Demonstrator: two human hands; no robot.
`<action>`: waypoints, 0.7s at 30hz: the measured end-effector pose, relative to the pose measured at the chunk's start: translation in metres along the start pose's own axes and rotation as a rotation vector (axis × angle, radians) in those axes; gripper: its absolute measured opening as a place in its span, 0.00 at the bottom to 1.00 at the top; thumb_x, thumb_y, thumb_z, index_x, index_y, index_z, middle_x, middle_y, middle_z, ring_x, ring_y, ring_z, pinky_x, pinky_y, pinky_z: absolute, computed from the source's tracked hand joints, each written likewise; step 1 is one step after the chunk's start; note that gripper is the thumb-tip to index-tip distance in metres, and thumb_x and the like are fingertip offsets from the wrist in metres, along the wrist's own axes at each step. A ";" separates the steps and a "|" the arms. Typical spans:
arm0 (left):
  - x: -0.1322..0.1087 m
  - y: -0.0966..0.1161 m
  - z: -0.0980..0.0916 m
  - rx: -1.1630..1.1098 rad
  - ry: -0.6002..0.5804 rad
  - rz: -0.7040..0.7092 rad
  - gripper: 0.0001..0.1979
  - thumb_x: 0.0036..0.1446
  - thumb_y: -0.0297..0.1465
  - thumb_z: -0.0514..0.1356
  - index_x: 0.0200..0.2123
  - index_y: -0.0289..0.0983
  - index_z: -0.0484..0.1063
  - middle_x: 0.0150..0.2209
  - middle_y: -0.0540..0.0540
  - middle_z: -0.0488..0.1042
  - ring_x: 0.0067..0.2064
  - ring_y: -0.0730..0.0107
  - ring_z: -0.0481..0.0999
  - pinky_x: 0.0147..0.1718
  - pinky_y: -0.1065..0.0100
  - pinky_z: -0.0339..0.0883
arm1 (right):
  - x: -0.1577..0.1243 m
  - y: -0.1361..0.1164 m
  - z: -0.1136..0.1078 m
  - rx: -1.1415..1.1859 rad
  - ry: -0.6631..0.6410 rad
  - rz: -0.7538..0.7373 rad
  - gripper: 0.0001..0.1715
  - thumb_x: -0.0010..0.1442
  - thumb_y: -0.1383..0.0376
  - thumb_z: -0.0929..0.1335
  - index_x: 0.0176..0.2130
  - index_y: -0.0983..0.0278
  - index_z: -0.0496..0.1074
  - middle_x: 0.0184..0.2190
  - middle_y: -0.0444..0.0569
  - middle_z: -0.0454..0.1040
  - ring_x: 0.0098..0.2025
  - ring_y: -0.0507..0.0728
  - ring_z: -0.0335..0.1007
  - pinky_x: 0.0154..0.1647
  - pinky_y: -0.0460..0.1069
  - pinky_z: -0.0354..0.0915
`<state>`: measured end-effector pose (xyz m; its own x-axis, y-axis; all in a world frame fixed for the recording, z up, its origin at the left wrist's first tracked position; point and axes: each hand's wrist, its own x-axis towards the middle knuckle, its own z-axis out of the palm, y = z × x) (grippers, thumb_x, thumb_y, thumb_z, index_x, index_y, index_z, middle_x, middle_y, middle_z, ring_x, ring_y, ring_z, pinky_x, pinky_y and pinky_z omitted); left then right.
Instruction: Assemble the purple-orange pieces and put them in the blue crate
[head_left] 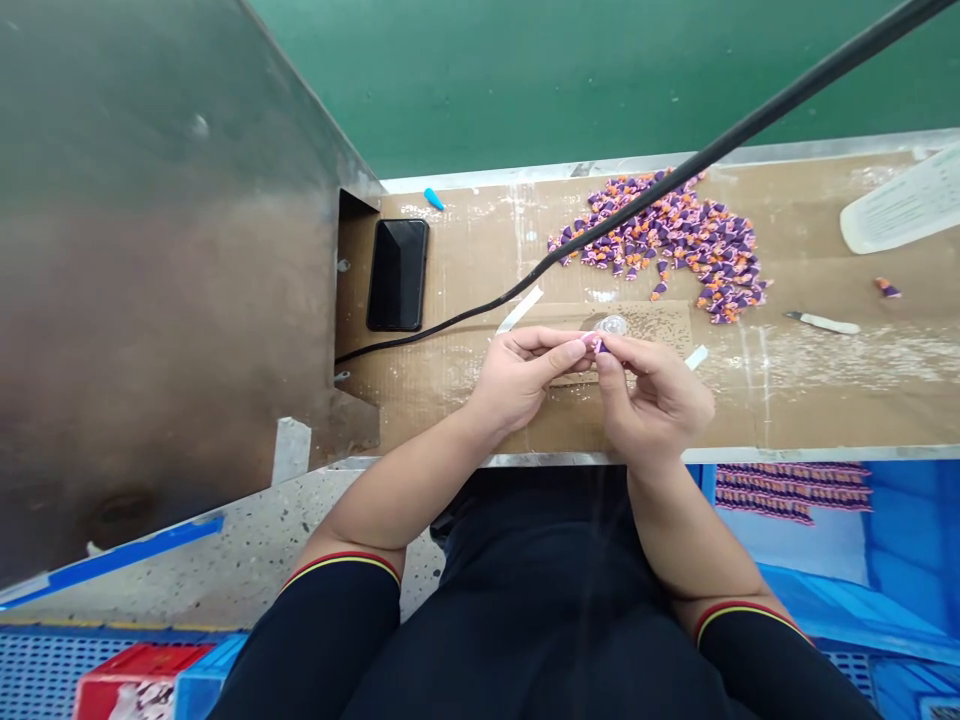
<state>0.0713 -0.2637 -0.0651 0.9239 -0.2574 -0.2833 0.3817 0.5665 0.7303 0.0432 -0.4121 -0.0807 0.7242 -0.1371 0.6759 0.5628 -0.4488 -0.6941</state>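
Between my fingertips, over the front of the cardboard-covered table, is a small purple and pink piece [598, 346], mostly covered by the fingers. My left hand [521, 375] pinches its left side between thumb and forefinger. On its right side my right hand [656, 395] pinches it too, fingers curled. Just beyond the fingertips stands a small clear round cup [611, 325], resting on a flat cardboard piece [667, 320] dotted with specks. Farther back lies a heap of small purple, orange and pink pieces [667, 230] that look alike.
A black cable [555, 255] crosses above the table. At left are a phone [397, 275], a blue cap [433, 199] and a large metal box [172, 260]. At right lie a craft knife [829, 323], a single piece [888, 288] and a white container [904, 205]. Blue bins [911, 530] stand below.
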 end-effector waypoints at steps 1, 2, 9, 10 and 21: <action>0.000 0.000 0.000 0.005 0.006 0.007 0.19 0.41 0.45 0.87 0.32 0.42 0.89 0.36 0.45 0.89 0.36 0.72 0.87 0.45 0.71 0.84 | 0.000 0.000 0.000 -0.009 0.000 0.003 0.19 0.69 0.72 0.77 0.55 0.54 0.84 0.47 0.46 0.90 0.47 0.59 0.90 0.51 0.55 0.85; 0.000 0.000 0.001 0.009 0.009 0.015 0.19 0.41 0.45 0.87 0.32 0.42 0.89 0.37 0.45 0.89 0.37 0.72 0.87 0.45 0.71 0.84 | 0.000 0.000 0.000 -0.018 0.002 0.008 0.18 0.68 0.72 0.78 0.54 0.54 0.85 0.47 0.46 0.90 0.47 0.59 0.90 0.51 0.55 0.85; -0.002 0.000 -0.001 0.061 0.003 0.070 0.17 0.45 0.45 0.86 0.33 0.44 0.90 0.37 0.45 0.89 0.37 0.73 0.87 0.45 0.72 0.83 | -0.001 -0.002 0.001 -0.024 0.011 0.030 0.13 0.70 0.70 0.77 0.51 0.55 0.85 0.46 0.47 0.90 0.47 0.60 0.90 0.50 0.56 0.86; -0.002 0.000 -0.001 0.069 -0.001 0.077 0.17 0.46 0.45 0.86 0.34 0.44 0.90 0.37 0.45 0.89 0.38 0.73 0.87 0.45 0.72 0.83 | -0.001 -0.002 0.001 -0.022 0.012 0.033 0.13 0.70 0.70 0.77 0.51 0.56 0.85 0.47 0.47 0.90 0.47 0.60 0.90 0.50 0.56 0.86; -0.007 -0.002 -0.006 0.277 -0.022 0.299 0.11 0.55 0.43 0.82 0.37 0.46 0.90 0.43 0.44 0.90 0.46 0.64 0.90 0.54 0.62 0.85 | 0.003 -0.007 0.001 -0.122 0.020 -0.058 0.12 0.69 0.69 0.78 0.51 0.56 0.84 0.45 0.47 0.90 0.44 0.60 0.91 0.48 0.55 0.88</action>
<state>0.0642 -0.2587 -0.0682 0.9911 -0.1316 -0.0215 0.0714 0.3875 0.9191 0.0415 -0.4085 -0.0740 0.6829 -0.1246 0.7198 0.5500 -0.5608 -0.6189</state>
